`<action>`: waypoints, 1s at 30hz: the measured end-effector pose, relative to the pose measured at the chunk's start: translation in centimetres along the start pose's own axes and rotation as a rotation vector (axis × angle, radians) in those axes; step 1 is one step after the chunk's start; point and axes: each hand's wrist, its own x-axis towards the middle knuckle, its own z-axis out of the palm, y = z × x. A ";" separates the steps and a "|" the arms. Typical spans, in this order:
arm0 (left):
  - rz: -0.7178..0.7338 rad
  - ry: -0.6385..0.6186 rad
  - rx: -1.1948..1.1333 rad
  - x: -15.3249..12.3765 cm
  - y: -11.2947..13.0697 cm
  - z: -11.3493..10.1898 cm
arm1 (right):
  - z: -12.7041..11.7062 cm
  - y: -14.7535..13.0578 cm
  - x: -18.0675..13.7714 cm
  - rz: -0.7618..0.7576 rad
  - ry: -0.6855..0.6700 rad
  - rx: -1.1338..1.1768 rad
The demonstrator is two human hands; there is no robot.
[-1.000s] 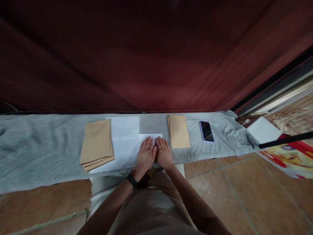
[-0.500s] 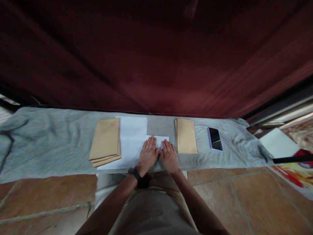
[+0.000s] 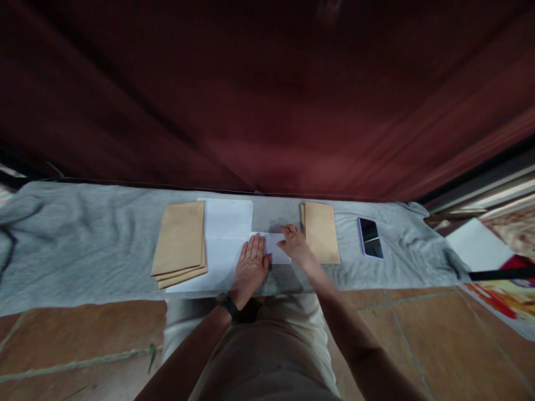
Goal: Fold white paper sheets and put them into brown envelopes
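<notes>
A small folded white paper (image 3: pixel 273 249) lies in front of me on the grey cloth. My left hand (image 3: pixel 251 267) rests flat on its left end, fingers stretched out, beside larger white sheets (image 3: pixel 228 220). At the paper's far right corner is my right hand (image 3: pixel 293 242), turned to the left with its fingers apart; the thumb reaches over the paper's right part. Brown envelopes (image 3: pixel 179 236) overlap the sheets on the left. Just right of my right hand lie more brown envelopes (image 3: pixel 321 234), partly behind the wrist.
A phone (image 3: pixel 370 238) lies on the grey cloth (image 3: pixel 104 239) to the right. Behind the narrow surface hangs a dark red curtain (image 3: pixel 267 122). Tiled floor (image 3: pixel 397 334) shows below the front edge. A white box-like object (image 3: pixel 478 245) and a colourful printed package (image 3: pixel 510 301) are at far right.
My right hand has slid from lying flat beside the left hand to the paper's right end and turned leftward, uncovering more of the paper. My left hand stays pressed down almost in place.
</notes>
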 end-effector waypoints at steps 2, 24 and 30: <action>0.006 0.011 -0.025 -0.1 -0.2 0.2 | -0.3 0.3 0.8 -0.015 -0.004 0.011; 0.277 -0.100 0.036 0.1 -3.5 -4.4 | 2.3 0.9 -7.6 -0.385 0.170 0.253; 0.247 -0.150 0.036 -0.7 -2.7 -4.5 | 3.0 -0.1 -7.6 -0.281 0.179 0.258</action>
